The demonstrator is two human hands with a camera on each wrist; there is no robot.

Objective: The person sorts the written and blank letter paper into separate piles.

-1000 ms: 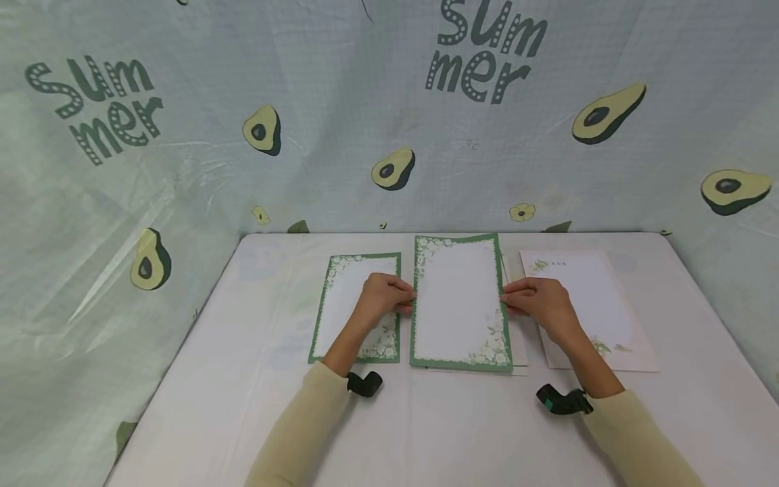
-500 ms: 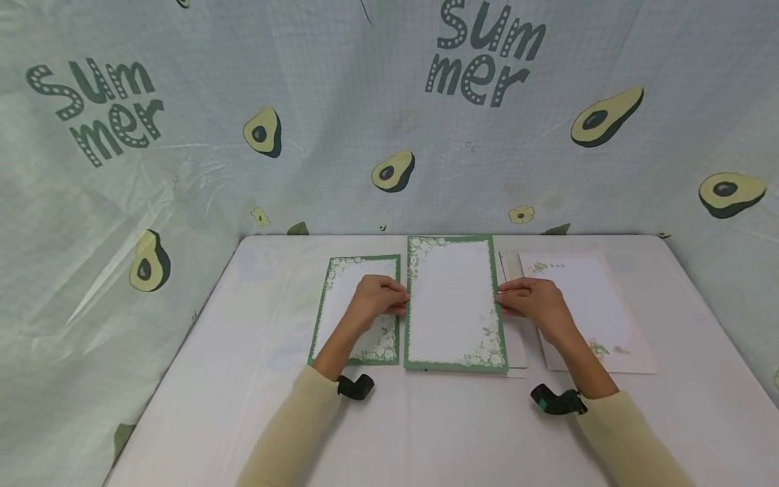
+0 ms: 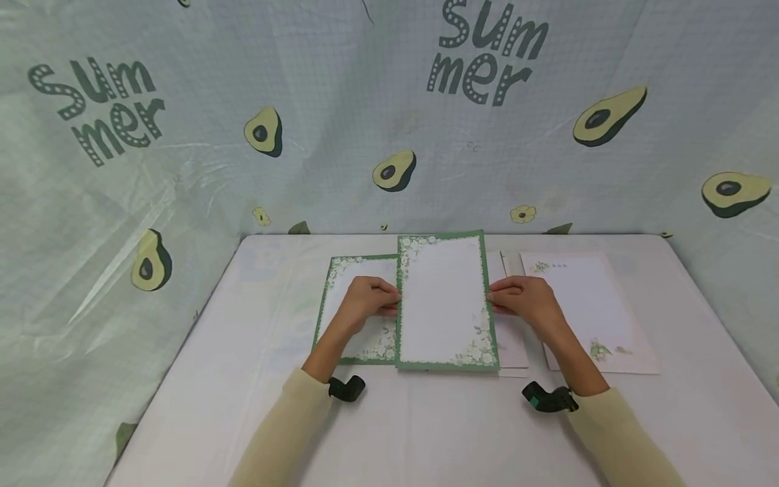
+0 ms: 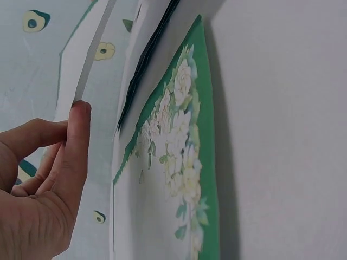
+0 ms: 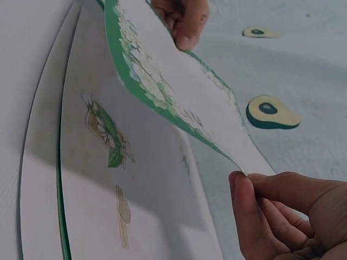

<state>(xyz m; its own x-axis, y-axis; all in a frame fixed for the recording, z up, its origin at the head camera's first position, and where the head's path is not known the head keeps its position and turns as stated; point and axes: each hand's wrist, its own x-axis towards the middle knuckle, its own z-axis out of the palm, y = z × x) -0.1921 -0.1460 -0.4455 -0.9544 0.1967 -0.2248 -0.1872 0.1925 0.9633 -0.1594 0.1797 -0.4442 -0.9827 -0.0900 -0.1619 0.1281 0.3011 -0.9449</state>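
Note:
A sheet of paper with a green floral border [image 3: 443, 304] hangs raised over the table between both hands. My left hand [image 3: 367, 301] pinches its left edge between thumb and fingers; my right hand [image 3: 528, 302] pinches the right edge. In the right wrist view the lifted sheet bows, clear of the pile below. Partly under its left side lies another green-bordered sheet [image 3: 359, 270]. Beneath its right side is a stack of paper [image 3: 513, 345], its top sheet pinkish with small plant drawings, also visible as the pink sheet [image 5: 103, 189] in the right wrist view.
A pale pink-edged sheet [image 3: 584, 297] lies at the right, partly behind the right forearm. The white-covered table [image 3: 426, 433] meets a printed avocado curtain [image 3: 328, 135] at its back edge. Each wrist wears a small black camera, such as the left one [image 3: 348, 388].
Both hands have carried the green-bordered sheet leftward, so it now overlaps the left sheet and uncovers more of the stack. The sheets on the table have stayed in place.

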